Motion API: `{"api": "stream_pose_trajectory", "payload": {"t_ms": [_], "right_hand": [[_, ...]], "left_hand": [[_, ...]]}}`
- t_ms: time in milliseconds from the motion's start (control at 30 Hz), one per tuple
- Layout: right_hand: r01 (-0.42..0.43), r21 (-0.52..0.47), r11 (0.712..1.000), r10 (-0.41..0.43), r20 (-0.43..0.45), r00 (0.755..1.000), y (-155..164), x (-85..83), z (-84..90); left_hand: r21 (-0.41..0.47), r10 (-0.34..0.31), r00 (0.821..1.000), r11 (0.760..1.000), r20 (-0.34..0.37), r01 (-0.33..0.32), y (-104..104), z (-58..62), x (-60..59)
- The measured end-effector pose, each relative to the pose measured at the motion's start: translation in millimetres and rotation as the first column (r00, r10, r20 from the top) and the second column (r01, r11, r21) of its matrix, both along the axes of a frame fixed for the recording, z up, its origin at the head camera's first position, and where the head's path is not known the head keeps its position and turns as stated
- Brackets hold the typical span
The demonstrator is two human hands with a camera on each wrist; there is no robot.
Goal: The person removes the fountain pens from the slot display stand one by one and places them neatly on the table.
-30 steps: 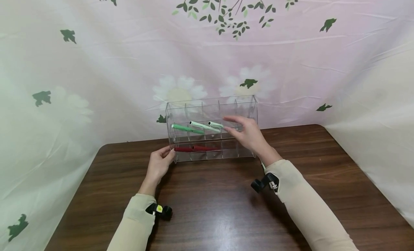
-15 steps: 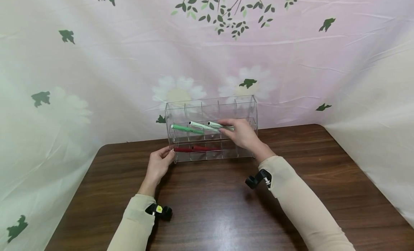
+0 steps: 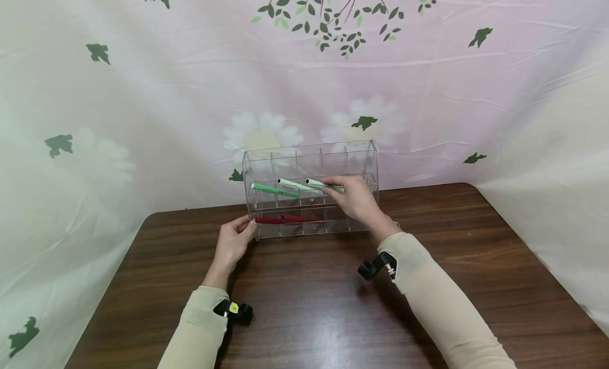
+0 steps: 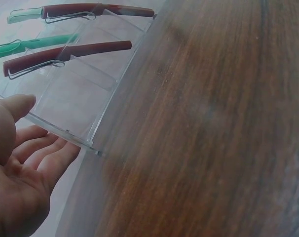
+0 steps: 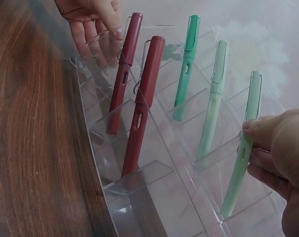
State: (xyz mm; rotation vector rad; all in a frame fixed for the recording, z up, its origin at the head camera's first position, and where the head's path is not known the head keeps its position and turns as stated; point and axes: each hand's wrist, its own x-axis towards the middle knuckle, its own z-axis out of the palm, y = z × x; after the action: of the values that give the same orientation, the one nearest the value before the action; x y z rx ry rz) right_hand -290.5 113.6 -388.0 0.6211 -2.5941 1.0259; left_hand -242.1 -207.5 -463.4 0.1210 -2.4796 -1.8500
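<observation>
A clear acrylic organizer [image 3: 362, 156] with tiered compartments stands at the table's far edge. Its middle tier holds a dark green pen [image 3: 275, 190] and two pale green pens [image 3: 296, 185]; two dark red pens [image 3: 268, 220] sit in the lower tier. My right hand [image 3: 354, 197] pinches the rightmost pale green pen [image 5: 243, 148] between thumb and fingers, the pen still standing in its compartment. My left hand [image 3: 235, 239] rests against the organizer's lower left corner, its fingers [image 4: 41, 150] fairly straight. The red pens [image 5: 142, 98] and the other green pens [image 5: 185, 66] stand untouched.
The brown wooden table [image 3: 309, 316] stretches toward me in front of the organizer. A floral cloth backdrop [image 3: 142, 94] hangs right behind and around the table. Several compartments at the organizer's right end [image 3: 363, 221] hold nothing.
My right hand, open above the organizer a second ago, has come down and closed its thumb and fingers on the rightmost pale green pen. The left hand has stayed put.
</observation>
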Motion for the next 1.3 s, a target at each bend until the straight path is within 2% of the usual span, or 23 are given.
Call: {"api": "stream_pose_trajectory", "payload": {"t_ms": [533,900,1300], "right_hand": [[0.024,-0.17,0.985,-0.022,0.014,1.0,1.0,3.4,-3.6],[0.014,-0.348,0.937,-0.045,-0.081,0.996,2.4,9.4,1.3],[0.013,-0.42,0.908,-0.069,-0.118,0.991,10.7,18.1,7.6]], "left_hand": [[-0.006,0.009,1.0,1.0,0.014,-0.009,-0.6,-0.2,-0.2],[0.008,-0.005,1.0,1.0,0.004,0.005,-1.5,-1.2,-0.5],[-0.006,-0.005,1.0,1.0,-0.002,0.005,-1.2,-1.3,-0.1]]}}
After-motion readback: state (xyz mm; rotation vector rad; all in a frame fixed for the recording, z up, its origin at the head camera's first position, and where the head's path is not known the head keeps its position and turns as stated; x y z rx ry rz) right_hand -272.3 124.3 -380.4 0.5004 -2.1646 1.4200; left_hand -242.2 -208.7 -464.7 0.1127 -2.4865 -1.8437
